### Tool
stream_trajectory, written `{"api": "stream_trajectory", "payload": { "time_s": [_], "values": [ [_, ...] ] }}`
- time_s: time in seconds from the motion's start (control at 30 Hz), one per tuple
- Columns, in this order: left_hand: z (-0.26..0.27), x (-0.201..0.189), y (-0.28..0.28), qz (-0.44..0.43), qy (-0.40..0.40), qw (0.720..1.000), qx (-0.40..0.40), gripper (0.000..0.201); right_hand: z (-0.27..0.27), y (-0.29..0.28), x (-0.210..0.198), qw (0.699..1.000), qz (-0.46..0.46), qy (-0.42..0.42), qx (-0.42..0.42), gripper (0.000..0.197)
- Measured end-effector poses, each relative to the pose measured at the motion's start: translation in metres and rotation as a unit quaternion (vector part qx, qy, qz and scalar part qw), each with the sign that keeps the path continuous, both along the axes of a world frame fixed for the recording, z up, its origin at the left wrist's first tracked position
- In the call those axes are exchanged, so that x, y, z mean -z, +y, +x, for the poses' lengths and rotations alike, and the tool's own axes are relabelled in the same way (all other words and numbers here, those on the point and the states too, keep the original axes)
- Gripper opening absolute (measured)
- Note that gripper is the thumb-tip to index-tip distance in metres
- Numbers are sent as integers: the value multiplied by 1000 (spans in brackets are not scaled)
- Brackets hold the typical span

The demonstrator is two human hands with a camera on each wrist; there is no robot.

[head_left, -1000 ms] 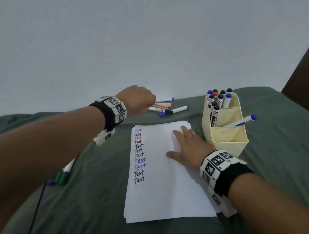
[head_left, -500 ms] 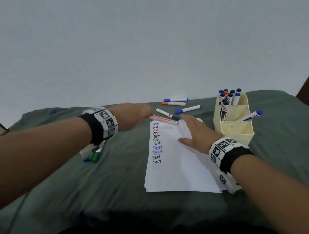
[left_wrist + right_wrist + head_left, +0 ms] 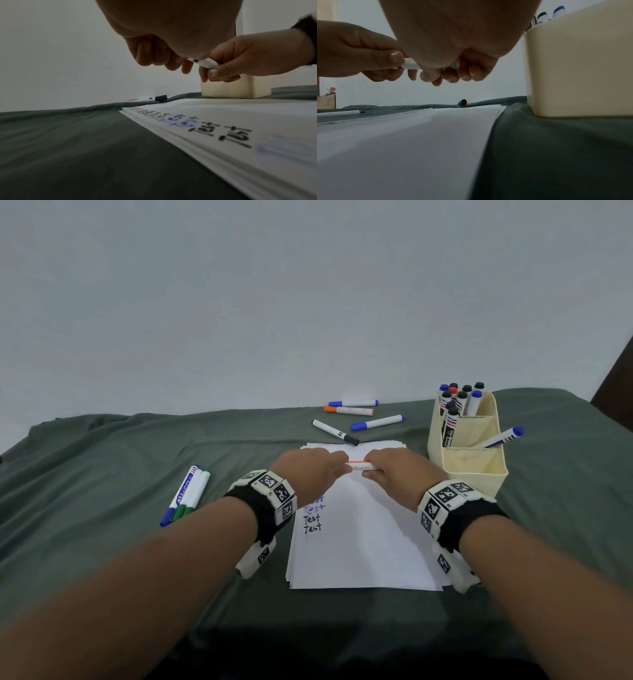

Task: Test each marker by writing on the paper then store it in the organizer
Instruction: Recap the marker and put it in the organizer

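Two hands are now closed on one orange-striped marker (image 3: 358, 466), held level above the far part of the paper stack (image 3: 363, 546); half a second ago the marker was carried by the left hand (image 3: 310, 470) alone while the right hand (image 3: 394, 474) lay flat on the sheets. The barrel is pinched at its white end by the left thumb and fingers, and the orange end is wrapped by the curled right fingers (image 3: 471, 73). Most of the marker is hidden inside the two grips, so it cannot be told whether the cap is seated or already loosened. Part of the column of written "Test" words is covered by the left wrist. Beyond the paper, four loose markers (image 3: 352, 414) are spread on the green cloth (image 3: 102, 474), the black-capped one (image 3: 335, 433) touching the paper's far edge. Three more markers (image 3: 186, 494) lie together well to the left. The cream organizer (image 3: 472, 470) stands just right of the stack, with tested markers upright in its far compartment and one blue-capped marker (image 3: 501, 437) leaning out.
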State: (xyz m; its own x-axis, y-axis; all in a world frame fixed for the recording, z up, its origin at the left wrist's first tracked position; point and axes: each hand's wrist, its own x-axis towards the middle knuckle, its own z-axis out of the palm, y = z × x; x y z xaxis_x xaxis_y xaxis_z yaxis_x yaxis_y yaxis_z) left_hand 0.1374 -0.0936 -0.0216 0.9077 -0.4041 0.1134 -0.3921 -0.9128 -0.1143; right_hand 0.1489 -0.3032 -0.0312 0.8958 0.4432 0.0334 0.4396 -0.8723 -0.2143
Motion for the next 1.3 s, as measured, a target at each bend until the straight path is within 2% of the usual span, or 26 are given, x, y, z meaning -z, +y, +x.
{"api": "stream_trajectory", "payload": {
  "time_s": [0.1,0.2,0.33,0.47,0.57,0.7,0.77,0.93,1.13,1.3],
  "values": [
    [5,2,8,-7,3,1000,3,34,1,1,2,1000,-8,17,-1,20],
    [8,5,18,-63,39,997,-12,32,1,3,3,1000,-10,18,-1,20],
    [5,11,35,-150,40,988,-20,46,1,1,4,1000,0,21,15,27],
    [10,17,63,-213,25,976,-47,23,2,1,4,1000,-9,19,22,22],
    [21,16,87,-168,27,982,-86,13,4,1,6,999,-27,22,25,22],
    [39,10,116,-57,65,990,-113,9,5,0,8,999,-38,21,30,25],
    [44,10,124,-27,74,991,-110,19,6,-1,8,999,-39,22,31,25],
    [41,15,131,-74,98,983,-135,41,6,-1,9,999,-41,18,31,25],
    [38,24,139,-89,110,978,-152,44,6,0,7,998,-48,16,29,26],
    [15,20,133,-61,-20,994,-94,45,5,0,5,998,-49,19,33,26]
  ]
}}
